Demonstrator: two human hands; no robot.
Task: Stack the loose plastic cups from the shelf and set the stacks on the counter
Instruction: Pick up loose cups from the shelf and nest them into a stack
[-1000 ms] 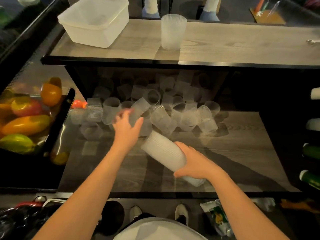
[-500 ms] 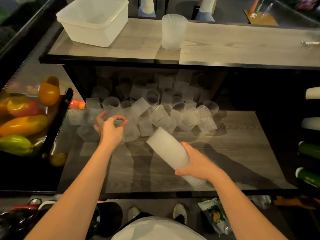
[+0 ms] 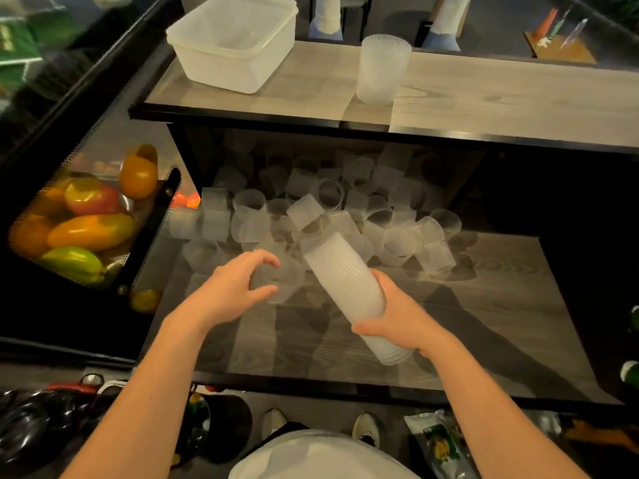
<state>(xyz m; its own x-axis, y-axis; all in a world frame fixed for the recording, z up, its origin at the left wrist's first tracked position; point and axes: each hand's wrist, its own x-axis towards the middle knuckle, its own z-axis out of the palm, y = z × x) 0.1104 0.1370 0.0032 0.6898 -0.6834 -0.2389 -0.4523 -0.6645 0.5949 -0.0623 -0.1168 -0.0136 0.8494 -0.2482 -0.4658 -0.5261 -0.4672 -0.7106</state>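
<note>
My right hand (image 3: 401, 318) grips tilted cup stack (image 3: 349, 285); my left hand (image 3: 230, 292) open, curled around blurred loose cup (image 3: 281, 283), contact unclear.

No legible text, label, brand or number appeared anywhere in view. Print on a green packet (image 3: 441, 444) on the floor and on green boxes (image 3: 15, 46) at upper left was too blurred to read.

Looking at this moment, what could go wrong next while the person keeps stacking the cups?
1. The stack is long, tilted, and held by the right hand near its lower end only; it may bend or slip apart.
2. The left hand, open, reaches into the crowded loose cups; some lie on others and could roll off the shelf.
</note>
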